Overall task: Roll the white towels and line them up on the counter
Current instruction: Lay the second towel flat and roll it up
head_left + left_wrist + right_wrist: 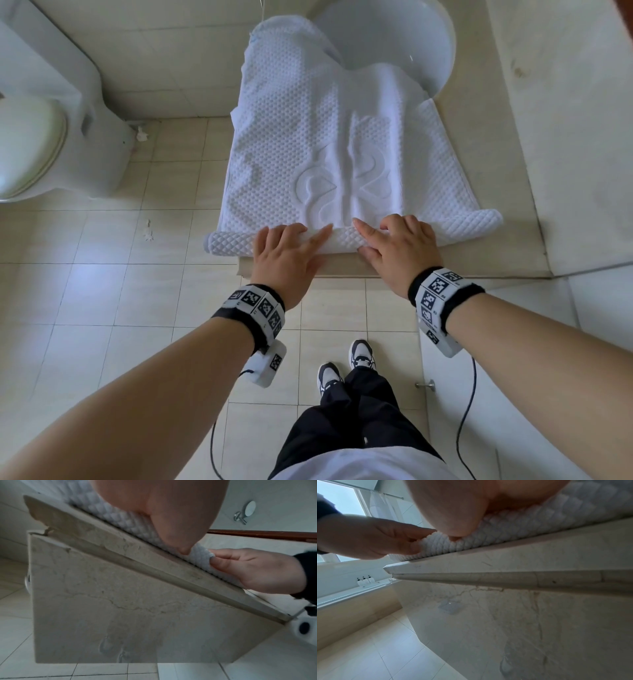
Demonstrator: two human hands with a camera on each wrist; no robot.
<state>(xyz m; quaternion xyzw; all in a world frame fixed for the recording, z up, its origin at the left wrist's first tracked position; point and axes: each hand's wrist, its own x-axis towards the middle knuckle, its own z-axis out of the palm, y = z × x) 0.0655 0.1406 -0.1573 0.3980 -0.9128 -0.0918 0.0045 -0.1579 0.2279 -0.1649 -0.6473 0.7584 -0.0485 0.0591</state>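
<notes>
Both hands (pixel 342 250) grip the towel (pixel 308 144); wrist views reveal thumbs beneath.

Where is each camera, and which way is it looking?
Head: on the head, looking down at the towel on the counter; both arms, left hand, right hand, legs and shoes show.
Left wrist: under the left wrist, looking up along the counter front; left palm close, right hand opposite.
Right wrist: under the right wrist, looking up at the counter edge; right palm close, left hand opposite.
All share the towel's rolled edge with both hands on it.
</notes>
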